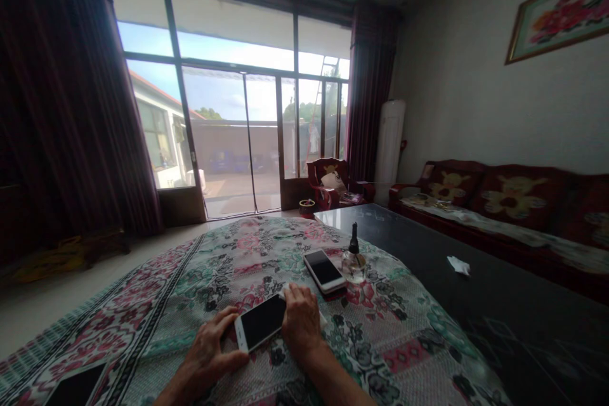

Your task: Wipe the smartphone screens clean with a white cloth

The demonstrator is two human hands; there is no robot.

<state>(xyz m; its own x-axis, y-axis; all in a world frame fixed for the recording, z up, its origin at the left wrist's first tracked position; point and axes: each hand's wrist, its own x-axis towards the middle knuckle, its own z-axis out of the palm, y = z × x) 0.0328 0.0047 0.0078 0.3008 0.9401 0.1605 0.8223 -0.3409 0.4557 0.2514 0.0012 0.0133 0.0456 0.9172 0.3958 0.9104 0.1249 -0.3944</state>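
A white smartphone (261, 321) with a dark screen lies on a floral patterned cloth (200, 279). My left hand (209, 346) grips its near left end, thumb and fingers curled round the edge. My right hand (299, 323) presses a small white cloth (282, 294) onto the phone's far end, fingers bent down over it. A second white phone (324, 269) rests just beyond, beside a small clear glass bottle (354, 260) with a dark top.
The dark glossy table (476, 317) stretches right, with a crumpled white tissue (459, 264) on it. A dark flat device (76, 386) lies at the cloth's near left corner. A red sofa (514, 209), a red armchair (328, 183) and glass doors (238, 139) stand beyond.
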